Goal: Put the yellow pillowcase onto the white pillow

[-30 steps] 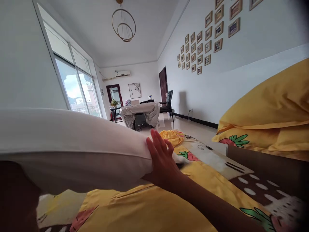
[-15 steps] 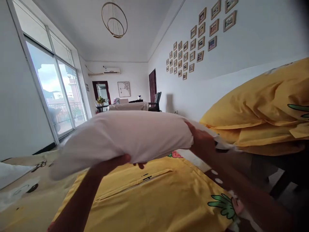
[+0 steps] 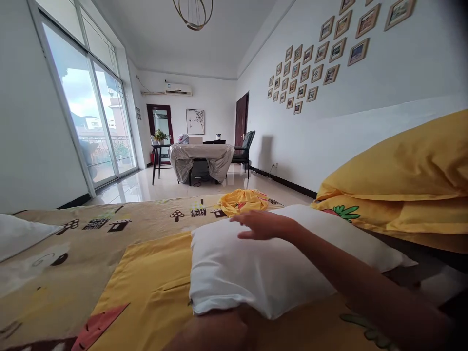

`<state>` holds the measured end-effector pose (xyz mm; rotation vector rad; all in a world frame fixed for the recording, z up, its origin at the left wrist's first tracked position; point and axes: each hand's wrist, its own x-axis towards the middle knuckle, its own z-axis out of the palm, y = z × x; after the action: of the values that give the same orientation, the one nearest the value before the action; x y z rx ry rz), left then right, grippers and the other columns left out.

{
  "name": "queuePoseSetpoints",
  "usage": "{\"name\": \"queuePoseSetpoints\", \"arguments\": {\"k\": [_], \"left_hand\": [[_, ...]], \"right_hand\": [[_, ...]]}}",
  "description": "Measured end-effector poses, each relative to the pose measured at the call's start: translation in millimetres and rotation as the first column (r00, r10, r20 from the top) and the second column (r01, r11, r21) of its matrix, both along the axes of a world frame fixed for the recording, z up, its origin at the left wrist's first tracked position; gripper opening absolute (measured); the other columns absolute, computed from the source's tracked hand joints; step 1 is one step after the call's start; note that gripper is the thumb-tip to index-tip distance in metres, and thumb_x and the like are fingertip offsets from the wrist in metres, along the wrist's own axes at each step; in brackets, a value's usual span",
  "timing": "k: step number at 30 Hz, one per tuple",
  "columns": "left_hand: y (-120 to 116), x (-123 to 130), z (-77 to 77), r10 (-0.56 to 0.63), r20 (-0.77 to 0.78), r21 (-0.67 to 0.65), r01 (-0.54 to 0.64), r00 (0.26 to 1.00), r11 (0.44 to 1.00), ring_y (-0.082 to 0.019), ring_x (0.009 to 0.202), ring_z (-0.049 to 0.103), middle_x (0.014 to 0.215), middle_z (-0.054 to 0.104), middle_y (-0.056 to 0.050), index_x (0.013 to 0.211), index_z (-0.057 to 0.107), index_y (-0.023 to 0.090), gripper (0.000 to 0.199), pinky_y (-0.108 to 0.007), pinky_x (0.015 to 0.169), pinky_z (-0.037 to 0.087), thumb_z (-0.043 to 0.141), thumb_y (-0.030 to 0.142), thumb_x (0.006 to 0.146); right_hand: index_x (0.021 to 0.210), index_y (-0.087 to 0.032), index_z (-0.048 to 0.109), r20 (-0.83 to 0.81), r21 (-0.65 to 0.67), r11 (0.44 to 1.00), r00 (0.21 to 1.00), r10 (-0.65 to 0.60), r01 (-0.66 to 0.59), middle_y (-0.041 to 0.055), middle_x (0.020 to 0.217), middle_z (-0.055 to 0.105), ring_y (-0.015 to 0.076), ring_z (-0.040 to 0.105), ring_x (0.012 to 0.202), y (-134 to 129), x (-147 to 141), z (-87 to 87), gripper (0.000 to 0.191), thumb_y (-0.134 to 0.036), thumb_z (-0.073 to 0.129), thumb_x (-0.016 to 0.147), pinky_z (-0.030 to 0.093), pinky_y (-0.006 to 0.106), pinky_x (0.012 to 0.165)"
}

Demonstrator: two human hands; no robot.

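A white pillow (image 3: 226, 263) lies at a slant on a flat yellow pillowcase (image 3: 157, 278), which has an opening slit and printed carrots. My right hand (image 3: 265, 224) is over the pillow's far side, fingers stretched out and apart; whether it touches the cloth is unclear. At the pillow's near edge my left hand (image 3: 219, 326) reaches under it, and its fingers are hidden. Beyond the pillow sits a crumpled yellow cloth (image 3: 243, 201).
A beige printed cover (image 3: 109, 248) spreads beneath everything. Another white pillow (image 3: 22, 236) is at the left edge. Stacked yellow pillows (image 3: 409, 175) stand at right. Farther back are a covered table (image 3: 201, 152) and a dark chair (image 3: 244, 148).
The white pillow has come down from the air onto the yellow pillowcase, shifting right. My right hand has let go of its end, and my left hand has moved lower. The view has shifted.
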<state>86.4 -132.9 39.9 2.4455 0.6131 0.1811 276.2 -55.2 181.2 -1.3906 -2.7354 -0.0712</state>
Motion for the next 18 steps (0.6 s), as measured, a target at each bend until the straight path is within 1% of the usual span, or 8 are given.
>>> {"name": "queuePoseSetpoints", "arguments": {"k": [2,4,6,8,10,13,16,18], "left_hand": [[-3.0,-15.1,19.2,0.002,-0.075,0.081,0.004,0.997,0.997,-0.024,0.092,0.064,0.098,0.07,-0.007,0.1,0.069,0.024,0.027,-0.032,0.081,0.049,0.048,0.038,0.089],[-5.2,-30.4,41.9,0.002,-0.119,0.158,0.017,0.993,0.987,-0.024,0.1,0.063,0.111,0.066,-0.008,0.114,0.063,0.025,0.031,-0.031,0.085,0.049,0.048,0.039,0.091],[-6.6,-43.9,61.3,0.015,-0.114,0.215,0.01,0.993,0.976,-0.024,0.116,0.055,0.131,0.056,-0.007,0.124,0.055,0.028,0.034,-0.033,0.095,0.045,0.05,0.035,0.09],[-5.0,-54.0,72.6,0.065,-0.154,0.269,-0.022,0.986,0.963,-0.029,0.134,0.037,0.15,0.034,-0.006,0.129,0.049,0.031,0.047,-0.045,0.108,0.033,0.062,0.03,0.083],[2.0,-60.9,74.6,0.166,-0.238,0.298,-0.09,0.957,0.95,-0.035,0.141,0.017,0.155,0.015,-0.009,0.135,0.042,0.03,0.072,-0.058,0.111,0.021,0.075,0.029,0.071],[24.1,-69.3,65.1,0.307,-0.235,0.233,-0.253,0.922,0.939,-0.035,0.141,0.016,0.153,0.021,-0.014,0.142,0.034,0.025,0.087,-0.061,0.111,0.017,0.076,0.043,0.067],[51.6,-75.1,50.5,0.336,-0.131,0.106,-0.323,0.933,0.94,-0.029,0.135,0.033,0.147,0.037,-0.012,0.139,0.039,0.023,0.079,-0.049,0.111,0.027,0.064,0.057,0.073],[64.0,-72.9,40.8,0.404,-0.106,0.13,-0.391,0.908,0.911,-0.028,0.137,0.031,0.149,0.034,-0.011,0.139,0.039,0.022,0.074,-0.047,0.111,0.027,0.059,0.058,0.077]], "right_hand": [[0.119,-0.02,0.06,-0.016,0.051,0.998,1.0,0.025,-0.025,0.0081,0.11,0.067,0.0208,0.063,0.1,33.6,-40.3,5.0,0.044,-0.038,0.065,0.079,0.046,0.029,0.084],[0.121,-0.018,0.058,-0.049,0.083,0.997,0.999,0.007,-0.003,0.0058,0.112,0.066,0.0202,0.06,0.106,61.8,-71.7,-1.8,0.043,-0.041,0.058,0.086,0.044,0.031,0.09],[0.124,-0.015,0.054,-0.083,0.094,0.994,0.996,-0.04,0.048,0.007,0.118,0.061,0.0215,0.057,0.11,81.4,-94.1,-23.9,0.039,-0.039,0.049,0.093,0.043,0.039,0.094],[0.121,-0.015,0.053,-0.085,0.056,0.993,0.991,-0.103,0.108,0.0088,0.122,0.056,0.0224,0.057,0.107,93.9,-108.9,-57.3,0.036,-0.037,0.052,0.092,0.046,0.045,0.091],[0.117,-0.016,0.055,-0.035,-0.041,0.988,0.988,-0.151,0.15,0.0083,0.118,0.057,0.0202,0.058,0.101,104.3,-117.3,-92.2,0.033,-0.036,0.054,0.091,0.05,0.042,0.086],[0.116,-0.016,0.055,0.032,-0.159,0.97,0.983,-0.18,0.183,0.0081,0.117,0.058,0.0203,0.058,0.1,123.8,-119.5,-126.0,0.033,-0.037,0.054,0.091,0.05,0.042,0.086],[0.117,-0.016,0.055,0.055,-0.234,0.951,0.98,-0.192,0.2,0.0084,0.119,0.056,0.0209,0.057,0.103,146.0,-112.8,-133.2,0.034,-0.036,0.054,0.091,0.049,0.043,0.087],[0.118,-0.017,0.054,0.057,-0.259,0.939,0.974,-0.22,0.227,0.0085,0.12,0.056,0.021,0.057,0.103,157.1,-106.9,-131.6,0.034,-0.036,0.054,0.091,0.049,0.043,0.087]]}}
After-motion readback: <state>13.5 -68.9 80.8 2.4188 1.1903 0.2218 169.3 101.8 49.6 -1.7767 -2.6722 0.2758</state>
